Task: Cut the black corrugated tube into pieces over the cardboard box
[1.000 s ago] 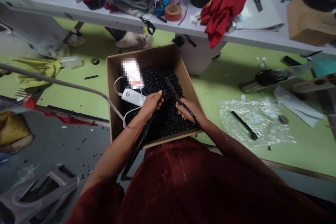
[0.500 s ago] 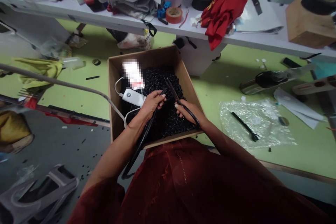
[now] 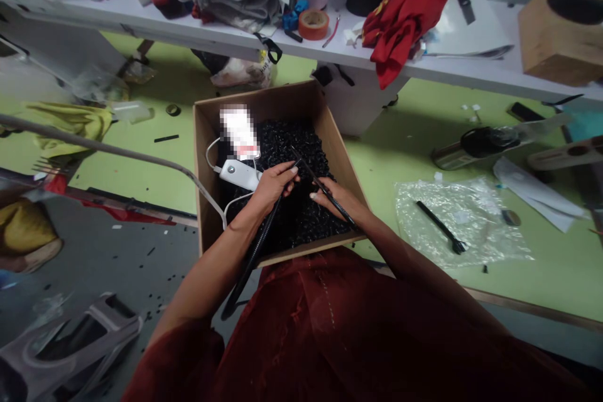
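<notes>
My left hand (image 3: 276, 186) is closed round the upper end of a black ribbed tube (image 3: 264, 233), which trails down past my forearm and over the box's near edge. In my right hand (image 3: 340, 196) is a pair of scissors (image 3: 335, 202) with dark blades and black handles. Its blades point up and left, close by the tube's end at my left fingertips; whether they touch is unclear. Both hands are above a cardboard box (image 3: 346, 169) holding a heap of small black cut pieces (image 3: 292, 132).
Inside the box lie a white power bank (image 3: 238, 174) and a blurred bright phone (image 3: 239, 130) with white cables. A clear plastic bag (image 3: 485, 220) bearing a black strip lies right. A shelf (image 3: 348, 53) with tape rolls and red cloth (image 3: 407, 12) crosses behind; a grey hose (image 3: 117, 149) runs left.
The scissor blades have come closer together and swung left toward the tube's end. My left hand stays nearly in place, while the trailing tube has shifted slightly.
</notes>
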